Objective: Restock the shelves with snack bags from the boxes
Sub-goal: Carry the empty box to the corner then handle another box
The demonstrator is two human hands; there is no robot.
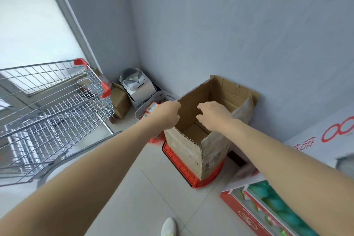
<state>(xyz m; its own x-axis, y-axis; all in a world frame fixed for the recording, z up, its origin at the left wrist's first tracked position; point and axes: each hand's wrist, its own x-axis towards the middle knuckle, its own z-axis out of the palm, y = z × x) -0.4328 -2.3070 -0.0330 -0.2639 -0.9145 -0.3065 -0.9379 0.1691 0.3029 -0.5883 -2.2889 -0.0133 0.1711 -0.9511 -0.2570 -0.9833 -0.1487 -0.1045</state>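
Leftmost, well outside my left hand (168, 115), stood one silver wire shopping cart with red corner caps (57, 111). Just past that hand's knuckles sat two grey slotted plastic baskets (162, 95), the nearer holding orange packets (152, 109), too hidden to count. My left hand was at the corner of the left flap of the one tall brown cardboard box (191, 149); its fingers were out of sight, so I could not tell if they clasped the flap. My right hand (214, 116) hovered over the box's mouth, fingers loosely bent, holding nothing. Under it I saw only brown cardboard at the bottom, no snack bags. The box stood on one orange plastic crate (180, 161), so I judged it best to steady the flap with the left hand and reach straight down, lest it tip. Right of my right forearm, teal snack bags (275, 205) lay in one red carton (235, 209), their number unclear.
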